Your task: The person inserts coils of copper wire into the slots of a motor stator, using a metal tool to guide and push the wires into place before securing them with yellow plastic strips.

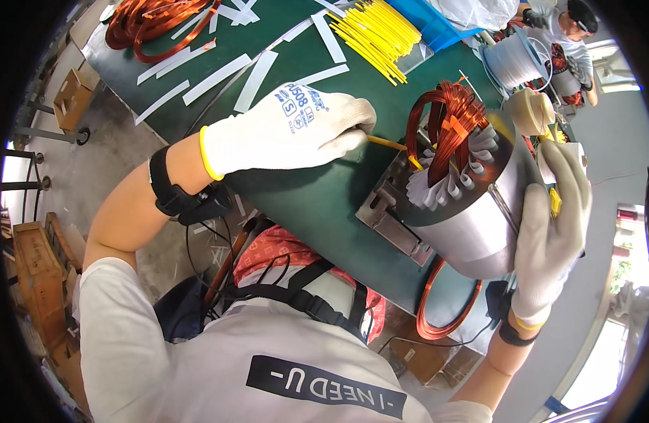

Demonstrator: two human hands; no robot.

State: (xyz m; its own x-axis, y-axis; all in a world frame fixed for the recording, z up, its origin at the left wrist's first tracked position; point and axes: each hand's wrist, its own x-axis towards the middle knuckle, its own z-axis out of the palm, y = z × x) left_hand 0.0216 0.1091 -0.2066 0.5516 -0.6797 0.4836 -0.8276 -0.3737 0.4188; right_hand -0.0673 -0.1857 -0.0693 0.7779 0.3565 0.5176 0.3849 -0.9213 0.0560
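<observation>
My left hand (303,127), in a white glove, is closed in a pinch on a thin yellow sleeve (388,143). The sleeve runs right to the copper windings of a motor stator. This stator is a silver metal cylinder (465,240) tilted on a metal bracket (395,218). Bundled copper wire (448,123) loops out of its open end, and white paper slot liners (444,190) ring the bore. Against the cylinder's right side rests my gloved right hand (554,233), fingers stretched out and nearly flat. The bore's inside is mostly hidden by wire.
Several yellow sleeves (374,32) lie piled at the back beside a blue bin (430,25). White strips (219,79) and copper coils (152,28) lie back left. A white wire spool (513,60) stands back right. A copper coil (437,328) hangs at the near edge. Another person (568,35) works beyond.
</observation>
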